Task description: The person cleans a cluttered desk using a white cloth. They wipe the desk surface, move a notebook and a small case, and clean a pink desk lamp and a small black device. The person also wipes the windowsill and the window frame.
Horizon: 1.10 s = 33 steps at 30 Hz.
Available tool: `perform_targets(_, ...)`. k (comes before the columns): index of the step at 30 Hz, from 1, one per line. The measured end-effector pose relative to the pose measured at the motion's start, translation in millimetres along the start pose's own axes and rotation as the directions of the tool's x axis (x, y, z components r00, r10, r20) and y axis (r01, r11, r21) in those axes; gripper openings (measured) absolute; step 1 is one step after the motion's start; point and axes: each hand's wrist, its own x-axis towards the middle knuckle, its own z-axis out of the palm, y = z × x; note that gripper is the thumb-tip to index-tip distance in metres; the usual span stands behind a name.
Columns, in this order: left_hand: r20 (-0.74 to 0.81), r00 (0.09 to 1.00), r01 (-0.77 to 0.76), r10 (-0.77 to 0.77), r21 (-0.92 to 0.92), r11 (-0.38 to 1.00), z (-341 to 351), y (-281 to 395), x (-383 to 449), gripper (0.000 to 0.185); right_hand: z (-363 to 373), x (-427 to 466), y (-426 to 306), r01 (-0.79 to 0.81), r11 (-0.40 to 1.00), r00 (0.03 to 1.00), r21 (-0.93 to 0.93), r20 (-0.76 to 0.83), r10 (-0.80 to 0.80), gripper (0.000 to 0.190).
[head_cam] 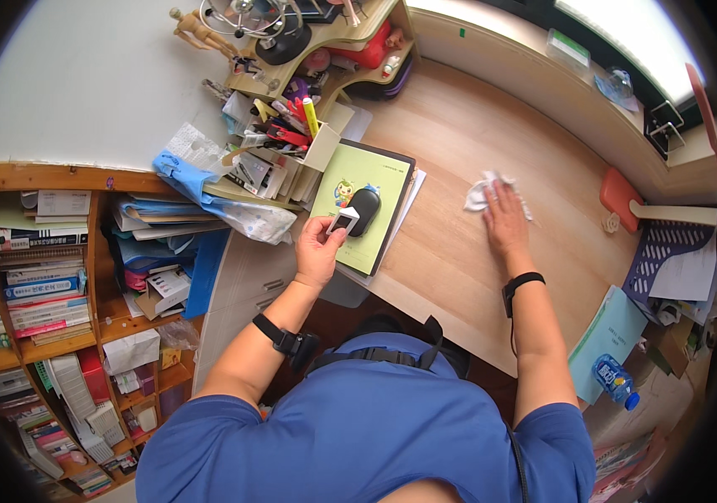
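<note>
My right hand (504,210) lies flat over a white cloth or tissue (477,196), pressing it on the light wooden desk (440,251). Between the thumb and fingers of my left hand (319,245) is a small white object (349,214) with a dark face; what it is I cannot tell. Just beyond it, a black oval case (368,204) rests on a green booklet (371,170) with cartoon figures. That booklet tops a stack of papers at the desk's left side.
A pen organizer (321,148) and a blue-and-white plastic bag (233,210) sit left of the booklet. To the right are a red box (619,198), a purple file holder (666,248), a teal folder (610,333) and a blue bottle (613,380). Bookshelves (94,342) stand at far left.
</note>
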Motion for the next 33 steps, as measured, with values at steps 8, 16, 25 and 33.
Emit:
perform_targets(8, -0.050, 0.988, -0.144, 0.149, 0.092, 0.985, 19.1, 15.4, 28.6, 0.016, -15.8, -34.7, -113.3, 0.148, 0.942, 0.989, 0.300, -0.029, -0.146, 0.048)
perform_targets(16, -0.173, 0.912, -0.239, 0.371, 0.510, 0.826, 126.4, 22.6, 212.0, 0.017, -31.1, -38.2, -29.2, -0.244, 0.968, 0.967, -0.058, 0.067, 0.248, 0.055)
perform_targets(25, -0.247, 0.843, -0.155, 0.477, 0.739, 0.656, 120.5, 14.1, 304.7, 0.025, -36.3, -51.5, 0.5, -0.317, 0.947, 0.948, -0.060, 0.002, 0.317, 0.056)
perform_targets(33, -0.328, 0.851, -0.116, 0.411, 0.645, 0.756, 124.9, -1.6, 312.2, 0.031, -39.0, -48.5, 4.0, -0.329, 0.942, 0.940, -0.068, 0.076, 0.334, 0.055)
